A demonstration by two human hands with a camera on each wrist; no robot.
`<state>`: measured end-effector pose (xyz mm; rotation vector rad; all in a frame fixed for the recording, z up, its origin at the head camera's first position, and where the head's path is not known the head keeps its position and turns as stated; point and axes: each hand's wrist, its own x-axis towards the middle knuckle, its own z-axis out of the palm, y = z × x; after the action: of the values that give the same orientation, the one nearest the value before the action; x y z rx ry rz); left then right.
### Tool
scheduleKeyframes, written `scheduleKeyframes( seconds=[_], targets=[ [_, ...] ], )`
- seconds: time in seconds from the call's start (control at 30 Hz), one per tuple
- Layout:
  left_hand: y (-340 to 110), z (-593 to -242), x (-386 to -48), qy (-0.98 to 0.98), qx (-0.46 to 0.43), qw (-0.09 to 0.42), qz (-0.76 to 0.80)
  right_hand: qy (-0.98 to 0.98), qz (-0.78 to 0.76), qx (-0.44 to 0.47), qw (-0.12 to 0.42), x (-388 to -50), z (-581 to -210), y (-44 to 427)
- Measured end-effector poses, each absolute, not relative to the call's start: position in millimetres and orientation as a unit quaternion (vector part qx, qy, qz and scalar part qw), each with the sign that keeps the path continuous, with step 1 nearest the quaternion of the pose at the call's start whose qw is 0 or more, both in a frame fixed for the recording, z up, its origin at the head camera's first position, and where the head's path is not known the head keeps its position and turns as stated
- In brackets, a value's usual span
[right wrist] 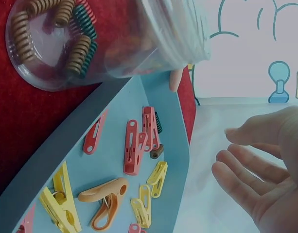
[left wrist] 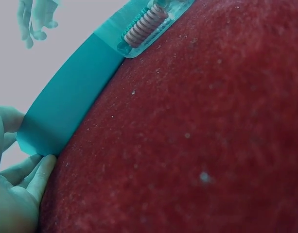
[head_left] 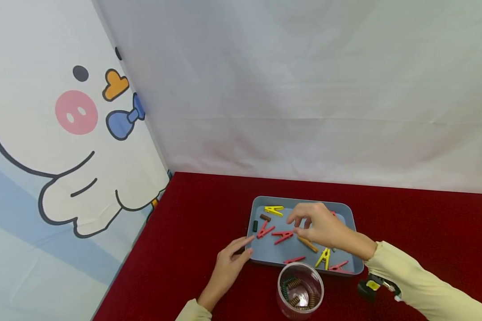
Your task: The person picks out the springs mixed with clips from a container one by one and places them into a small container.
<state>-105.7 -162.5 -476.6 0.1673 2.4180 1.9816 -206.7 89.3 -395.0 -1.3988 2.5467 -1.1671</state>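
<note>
My left hand [head_left: 229, 263] is at the front left corner of a grey-blue tray [head_left: 267, 256], fingers fairly straight and fingertips touching its side. The left wrist view also shows these fingertips against the tray wall [left wrist: 73, 92]. Over the tray hovers my right hand [head_left: 319, 223], fingers loosely bent and holding nothing. Below it lie red clothespins [head_left: 283, 236], an orange clothespin [head_left: 307, 244] and yellow clothespins [head_left: 324, 257]. A brown spring [head_left: 265, 217] and a dark green spring [head_left: 255, 226] lie at the tray's left. In the right wrist view, the right hand [right wrist: 265, 170] has parted fingers.
A clear plastic jar [head_left: 281, 296] stands just in front of the tray, with several brown and green springs [right wrist: 79, 53] at its bottom. Dark red cloth [head_left: 209, 205] covers the table. A pale curtain [head_left: 325, 89] hangs behind, and a cartoon-printed sheet [head_left: 84, 156] at the left.
</note>
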Motion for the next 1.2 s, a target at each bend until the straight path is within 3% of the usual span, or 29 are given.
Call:
scheduleKeyframes(
  seconds=[0.37, 0.63, 1.2],
  targets=[
    [-167.0, -505.9, -115.9, 0.802, 0.040, 0.001, 0.596, 0.826, -0.360, -0.432, 0.037, -222.5, -403.3, 77.9],
    [-161.2, -471.9, -107.9, 0.794, 0.034, 0.024, 0.606, 0.828, -0.345, -0.441, 0.034, -235.0, -413.4, 69.5],
    [-161.5, -472.2, -109.1, 0.795, 0.040, 0.025, 0.604, 0.829, -0.282, -0.480, 0.058, -255.4, -432.3, 51.1]
  ],
)
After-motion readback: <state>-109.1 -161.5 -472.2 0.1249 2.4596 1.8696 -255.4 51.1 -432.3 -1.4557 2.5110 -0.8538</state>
